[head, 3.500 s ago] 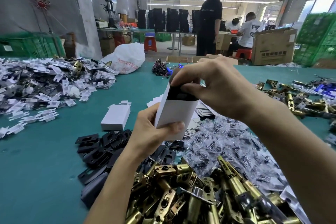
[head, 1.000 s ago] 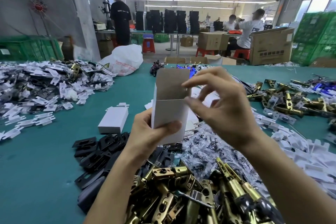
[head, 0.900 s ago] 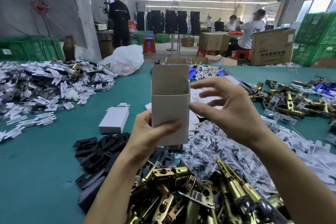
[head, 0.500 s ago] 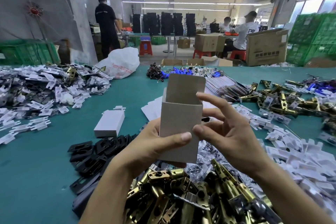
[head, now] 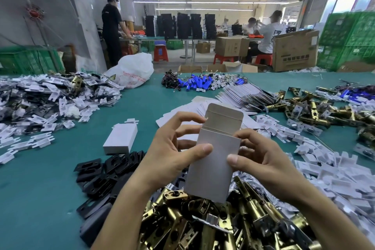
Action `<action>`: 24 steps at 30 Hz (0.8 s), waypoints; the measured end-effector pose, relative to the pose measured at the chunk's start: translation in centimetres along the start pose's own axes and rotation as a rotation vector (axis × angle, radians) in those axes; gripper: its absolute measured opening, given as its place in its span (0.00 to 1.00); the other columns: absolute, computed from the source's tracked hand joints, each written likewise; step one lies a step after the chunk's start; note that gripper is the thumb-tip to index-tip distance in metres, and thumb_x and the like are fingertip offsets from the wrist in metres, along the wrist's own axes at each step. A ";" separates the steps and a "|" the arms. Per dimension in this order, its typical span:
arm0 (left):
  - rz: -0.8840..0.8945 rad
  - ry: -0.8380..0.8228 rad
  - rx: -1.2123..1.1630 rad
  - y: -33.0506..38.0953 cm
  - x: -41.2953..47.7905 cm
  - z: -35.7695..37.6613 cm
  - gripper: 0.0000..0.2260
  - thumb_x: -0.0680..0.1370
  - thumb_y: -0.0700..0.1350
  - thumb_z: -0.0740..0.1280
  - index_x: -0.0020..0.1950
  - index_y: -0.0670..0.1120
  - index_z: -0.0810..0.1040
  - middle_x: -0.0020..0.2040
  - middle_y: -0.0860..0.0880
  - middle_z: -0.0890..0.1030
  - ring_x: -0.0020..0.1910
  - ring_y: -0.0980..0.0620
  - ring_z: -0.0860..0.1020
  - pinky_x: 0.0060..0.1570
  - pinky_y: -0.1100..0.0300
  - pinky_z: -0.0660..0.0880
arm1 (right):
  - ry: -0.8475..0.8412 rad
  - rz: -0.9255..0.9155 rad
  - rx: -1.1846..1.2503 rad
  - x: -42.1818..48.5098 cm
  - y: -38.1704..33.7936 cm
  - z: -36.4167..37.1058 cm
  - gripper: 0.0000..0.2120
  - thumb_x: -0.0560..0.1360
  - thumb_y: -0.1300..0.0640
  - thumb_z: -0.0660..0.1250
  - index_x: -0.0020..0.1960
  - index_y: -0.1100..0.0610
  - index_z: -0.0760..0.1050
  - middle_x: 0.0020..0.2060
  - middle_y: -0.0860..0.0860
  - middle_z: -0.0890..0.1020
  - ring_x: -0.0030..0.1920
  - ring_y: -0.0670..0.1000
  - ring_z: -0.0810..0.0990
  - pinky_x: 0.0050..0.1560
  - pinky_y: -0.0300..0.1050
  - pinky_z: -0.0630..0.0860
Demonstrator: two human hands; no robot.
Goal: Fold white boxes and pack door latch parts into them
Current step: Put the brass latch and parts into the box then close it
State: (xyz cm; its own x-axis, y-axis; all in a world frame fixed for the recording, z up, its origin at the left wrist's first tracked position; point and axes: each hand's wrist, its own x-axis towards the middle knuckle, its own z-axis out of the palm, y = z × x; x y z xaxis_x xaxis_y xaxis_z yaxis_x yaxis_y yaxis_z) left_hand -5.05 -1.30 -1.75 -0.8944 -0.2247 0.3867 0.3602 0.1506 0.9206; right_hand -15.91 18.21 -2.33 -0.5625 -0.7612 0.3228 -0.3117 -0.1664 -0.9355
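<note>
Both hands, left [head: 170, 148] and right [head: 261, 160], pinch one matte cardboard box [head: 213, 160] at centre, rounded flap up; one closed box [head: 120, 138] lies left.

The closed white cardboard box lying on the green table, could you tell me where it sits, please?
In the head view, the closed white cardboard box lies left of centre, just beyond the black metal plates and left of the left hand.

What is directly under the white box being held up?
Brass latches are piled below the white box, which the left hand and right hand hold. The box hides whatever lies behind it; its inside isn't visible.
</note>
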 end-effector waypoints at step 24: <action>0.072 0.177 0.029 0.1 0.0 0.1 0.27 0.62 0.49 0.83 0.53 0.58 0.72 0.51 0.46 0.84 0.43 0.36 0.85 0.38 0.38 0.83 | 0.203 -0.110 -0.066 3.2 -2.9 2.4 0.05 0.70 0.54 0.74 0.45 0.53 0.85 0.42 0.49 0.87 0.43 0.50 0.85 0.45 0.45 0.82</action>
State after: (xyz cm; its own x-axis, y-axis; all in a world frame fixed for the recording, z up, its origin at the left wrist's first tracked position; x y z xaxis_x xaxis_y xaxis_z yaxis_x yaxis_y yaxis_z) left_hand -5.03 -1.18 -1.73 -0.8052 -0.3779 0.4570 0.4114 0.1990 0.8895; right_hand -14.97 14.78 1.02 -0.6628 -0.5978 0.4508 -0.4253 -0.1950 -0.8838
